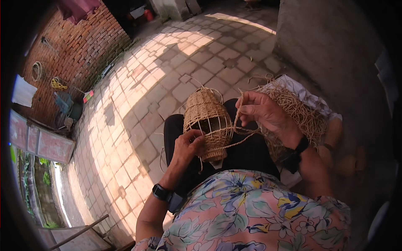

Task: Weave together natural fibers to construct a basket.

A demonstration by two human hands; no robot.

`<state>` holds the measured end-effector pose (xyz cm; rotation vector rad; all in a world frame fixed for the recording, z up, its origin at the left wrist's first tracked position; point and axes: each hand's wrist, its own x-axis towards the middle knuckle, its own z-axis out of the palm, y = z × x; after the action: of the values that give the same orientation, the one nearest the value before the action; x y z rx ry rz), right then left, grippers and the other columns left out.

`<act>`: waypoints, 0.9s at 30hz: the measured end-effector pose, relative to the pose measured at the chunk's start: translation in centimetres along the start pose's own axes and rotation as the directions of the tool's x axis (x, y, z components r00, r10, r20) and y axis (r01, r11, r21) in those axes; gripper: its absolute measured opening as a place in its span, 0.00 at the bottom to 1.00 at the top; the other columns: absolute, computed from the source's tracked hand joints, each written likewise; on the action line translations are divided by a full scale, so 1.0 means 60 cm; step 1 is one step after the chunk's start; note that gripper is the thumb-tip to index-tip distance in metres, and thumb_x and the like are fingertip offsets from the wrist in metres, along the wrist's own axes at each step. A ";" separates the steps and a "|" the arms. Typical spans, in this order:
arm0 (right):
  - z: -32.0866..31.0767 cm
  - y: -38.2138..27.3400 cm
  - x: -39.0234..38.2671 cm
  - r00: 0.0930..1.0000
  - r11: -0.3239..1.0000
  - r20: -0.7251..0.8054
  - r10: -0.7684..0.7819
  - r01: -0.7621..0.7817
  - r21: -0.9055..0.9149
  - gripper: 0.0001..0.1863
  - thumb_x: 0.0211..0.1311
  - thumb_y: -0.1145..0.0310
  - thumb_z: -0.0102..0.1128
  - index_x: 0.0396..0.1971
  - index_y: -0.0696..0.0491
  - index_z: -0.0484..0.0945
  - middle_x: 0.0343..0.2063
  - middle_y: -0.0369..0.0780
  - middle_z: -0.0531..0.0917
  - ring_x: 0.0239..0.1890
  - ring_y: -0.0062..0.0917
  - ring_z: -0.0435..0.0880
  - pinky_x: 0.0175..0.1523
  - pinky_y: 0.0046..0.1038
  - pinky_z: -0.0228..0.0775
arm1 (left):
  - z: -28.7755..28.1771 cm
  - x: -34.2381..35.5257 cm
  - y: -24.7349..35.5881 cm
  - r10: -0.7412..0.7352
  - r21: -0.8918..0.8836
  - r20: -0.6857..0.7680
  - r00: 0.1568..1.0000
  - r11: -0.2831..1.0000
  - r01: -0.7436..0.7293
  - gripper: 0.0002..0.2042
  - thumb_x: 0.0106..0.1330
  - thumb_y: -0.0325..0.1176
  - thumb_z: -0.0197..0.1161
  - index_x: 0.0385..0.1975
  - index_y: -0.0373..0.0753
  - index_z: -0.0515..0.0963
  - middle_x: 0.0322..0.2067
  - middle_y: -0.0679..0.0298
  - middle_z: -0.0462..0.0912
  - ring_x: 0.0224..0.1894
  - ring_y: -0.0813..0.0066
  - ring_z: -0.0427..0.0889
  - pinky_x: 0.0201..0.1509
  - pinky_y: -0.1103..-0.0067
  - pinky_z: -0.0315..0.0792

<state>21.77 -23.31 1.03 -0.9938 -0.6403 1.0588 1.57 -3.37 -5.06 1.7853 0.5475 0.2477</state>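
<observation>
On my lap in dark trousers lies a woven straw-coloured basket [204,108], with bare upright ribs and a dark opening in its lower half. My left hand [188,147] grips the lower left of the basket at the ribs, fingertips curled around them. Right of the basket, my right hand [261,113] is raised, thumb and fingers pinched on a twisted cord [241,142] that loops down and runs across the basket toward my left hand. Beside my right leg lies a big tangled heap of similar cord [305,117] on white sacking [295,85].
A paved floor [138,117] surrounds me, partly sunlit. A brick wall [75,37] with hanging coils stands at left, above pinkish panels [50,144]. A grey concrete wall [326,42] rises at right, with blurred tan objects [347,159] near its foot. A pole [86,228] crosses the lower left.
</observation>
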 end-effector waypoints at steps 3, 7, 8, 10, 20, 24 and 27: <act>0.005 0.072 0.052 0.999 0.995 -0.030 0.028 -0.031 -0.096 0.08 0.60 0.70 0.61 0.35 0.56 0.75 0.24 0.33 0.78 0.27 0.15 0.79 0.31 0.19 0.76 | -0.008 0.003 0.044 -0.119 -0.017 0.189 0.975 0.992 0.124 0.12 0.66 0.32 0.55 0.44 0.32 0.75 0.23 0.68 0.76 0.19 0.83 0.75 0.26 0.85 0.73; 0.029 0.137 0.081 0.985 0.759 -0.125 -0.116 0.006 -0.652 0.07 0.55 0.74 0.60 0.33 0.55 0.73 0.23 0.34 0.79 0.24 0.22 0.80 0.30 0.26 0.73 | -0.020 0.010 0.049 -0.279 -0.149 0.329 0.902 0.928 0.342 0.12 0.67 0.35 0.56 0.44 0.33 0.75 0.25 0.68 0.77 0.23 0.83 0.77 0.27 0.86 0.74; 0.038 0.148 0.078 0.986 0.759 -0.127 -0.112 0.002 -0.651 0.07 0.55 0.74 0.60 0.33 0.55 0.73 0.23 0.34 0.79 0.24 0.22 0.80 0.30 0.26 0.73 | -0.020 0.009 0.045 -0.280 -0.207 0.354 0.893 0.907 0.366 0.13 0.67 0.36 0.56 0.44 0.34 0.75 0.26 0.68 0.77 0.24 0.84 0.78 0.27 0.87 0.73; 0.059 0.161 0.075 0.877 0.326 -0.075 -0.474 0.096 -0.940 0.10 0.48 0.76 0.60 0.32 0.55 0.71 0.20 0.38 0.78 0.22 0.31 0.80 0.30 0.32 0.71 | -0.015 0.008 0.044 -0.301 -0.243 0.338 0.892 0.887 0.392 0.12 0.67 0.36 0.56 0.43 0.34 0.75 0.26 0.68 0.77 0.24 0.83 0.79 0.27 0.86 0.74; 0.003 0.124 0.042 0.938 0.980 -0.330 -0.109 0.047 -0.191 0.12 0.54 0.74 0.60 0.36 0.55 0.68 0.24 0.34 0.74 0.24 0.16 0.75 0.27 0.19 0.71 | -0.004 0.000 0.018 -0.254 -0.389 0.251 0.934 0.857 0.337 0.10 0.65 0.36 0.59 0.39 0.37 0.77 0.27 0.69 0.77 0.22 0.81 0.79 0.28 0.86 0.73; -0.015 0.139 0.036 0.952 0.998 -0.305 0.010 -0.027 -0.052 0.09 0.56 0.73 0.61 0.33 0.56 0.69 0.24 0.36 0.76 0.24 0.17 0.78 0.27 0.20 0.75 | -0.001 0.000 0.015 -0.247 -0.386 0.239 0.939 0.863 0.325 0.10 0.65 0.36 0.59 0.38 0.37 0.77 0.25 0.69 0.77 0.21 0.82 0.78 0.27 0.86 0.72; -0.019 0.166 0.033 0.923 0.951 -0.365 0.121 -0.213 -0.224 0.08 0.55 0.73 0.62 0.30 0.57 0.71 0.20 0.37 0.77 0.18 0.19 0.78 0.22 0.20 0.73 | 0.001 -0.003 0.015 -0.229 -0.389 0.237 0.944 0.868 0.308 0.10 0.65 0.36 0.59 0.38 0.36 0.77 0.26 0.69 0.77 0.22 0.82 0.78 0.27 0.87 0.72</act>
<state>19.42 -20.38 -8.47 -1.4503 -0.4114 0.9289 1.68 -3.69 -4.18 1.2752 0.5562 0.0008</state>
